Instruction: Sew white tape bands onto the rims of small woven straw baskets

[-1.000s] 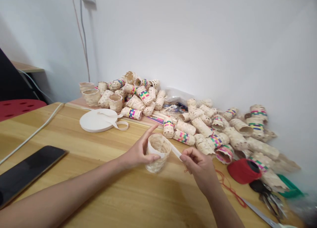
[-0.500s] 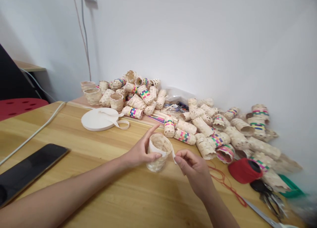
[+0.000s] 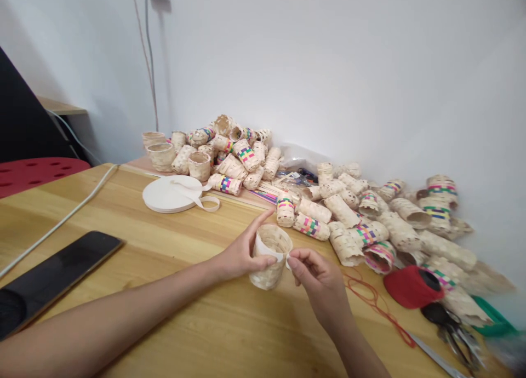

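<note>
One woven cup (image 3: 265, 279) was in front of you, mouth upward, over the worktop (image 3: 205, 328); whether its base touched the wood, you could not tell. Your left hand (image 3: 242, 255) grasped it from the side, thumb pressed on the front of the rim, forefinger stretched out. White tape (image 3: 257, 247) ran around that rim, and your right hand (image 3: 320, 276) pinched it between thumb and fingers at the cup's right side. Beyond your left hand lay a flat white roll (image 3: 170, 196); a red spool (image 3: 411, 287) lay to your right, near the scissors (image 3: 454, 334).
</note>
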Demonstrator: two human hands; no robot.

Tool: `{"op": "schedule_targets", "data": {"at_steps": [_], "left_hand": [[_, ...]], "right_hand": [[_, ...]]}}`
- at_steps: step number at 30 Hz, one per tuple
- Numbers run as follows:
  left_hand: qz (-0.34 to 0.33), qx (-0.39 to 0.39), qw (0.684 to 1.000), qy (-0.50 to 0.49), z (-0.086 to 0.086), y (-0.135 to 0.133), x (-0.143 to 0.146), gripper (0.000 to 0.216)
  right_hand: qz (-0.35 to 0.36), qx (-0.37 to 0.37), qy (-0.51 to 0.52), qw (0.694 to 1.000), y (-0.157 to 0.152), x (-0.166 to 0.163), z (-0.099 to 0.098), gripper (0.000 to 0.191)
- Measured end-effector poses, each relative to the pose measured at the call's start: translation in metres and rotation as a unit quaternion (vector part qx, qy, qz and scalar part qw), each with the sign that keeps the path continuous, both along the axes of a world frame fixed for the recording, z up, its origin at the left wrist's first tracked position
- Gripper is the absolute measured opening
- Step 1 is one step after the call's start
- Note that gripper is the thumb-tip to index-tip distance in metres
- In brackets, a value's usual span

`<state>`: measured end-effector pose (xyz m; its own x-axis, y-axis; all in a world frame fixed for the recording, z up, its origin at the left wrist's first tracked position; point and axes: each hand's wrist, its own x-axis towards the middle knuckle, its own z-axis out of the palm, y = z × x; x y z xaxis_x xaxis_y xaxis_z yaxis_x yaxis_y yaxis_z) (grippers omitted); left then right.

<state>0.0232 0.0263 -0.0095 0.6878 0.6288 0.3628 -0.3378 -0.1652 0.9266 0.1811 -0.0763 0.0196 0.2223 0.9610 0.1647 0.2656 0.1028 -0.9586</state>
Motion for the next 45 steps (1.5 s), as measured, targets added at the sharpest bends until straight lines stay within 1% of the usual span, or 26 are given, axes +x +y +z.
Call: {"op": "schedule_targets", "data": {"at_steps": [3, 7, 10, 14, 20, 26, 33, 42, 45], "left_hand": [[0.002, -0.001, 1.0, 0.008, 0.001, 0.0, -0.001, 0.099], [0.044, 0.018, 0.998, 0.031, 0.001, 0.0, -0.002, 0.096], [0.067, 0.029, 0.996, 0.044, 0.001, 0.0, -0.002, 0.094], [0.082, 0.04, 0.995, 0.05, 0.002, 0.0, -0.001, 0.093], [0.088, 0.047, 0.993, 0.055, 0.001, 0.001, -0.001, 0.093], [0.084, 0.049, 0.994, 0.051, 0.002, 0.0, 0.0, 0.092], [0.095, 0.052, 0.993, 0.056, 0.004, -0.005, 0.001, 0.089], [0.091, 0.037, 0.993, 0.069, 0.004, -0.006, 0.001, 0.089], [0.07, 0.012, 0.996, 0.051, 0.003, -0.004, 0.001, 0.09]], "right_hand": [[-0.008, 0.005, -0.003, 1.0, -0.001, -0.003, 0.001, 0.027], [-0.001, 0.024, -0.04, 0.999, -0.001, -0.005, 0.004, 0.024], [-0.014, 0.015, -0.055, 0.998, -0.002, -0.006, 0.006, 0.025], [-0.016, 0.013, -0.052, 0.998, -0.003, -0.007, 0.006, 0.025], [-0.018, 0.005, -0.028, 0.999, -0.004, -0.007, 0.002, 0.028], [-0.012, -0.003, -0.003, 1.0, -0.003, -0.008, 0.003, 0.027], [-0.036, 0.013, 0.026, 0.999, -0.002, -0.014, 0.004, 0.027], [-0.045, 0.005, 0.028, 0.999, -0.001, -0.013, 0.0, 0.025], [-0.023, 0.012, -0.009, 1.0, 0.0, -0.007, -0.002, 0.026]]}}
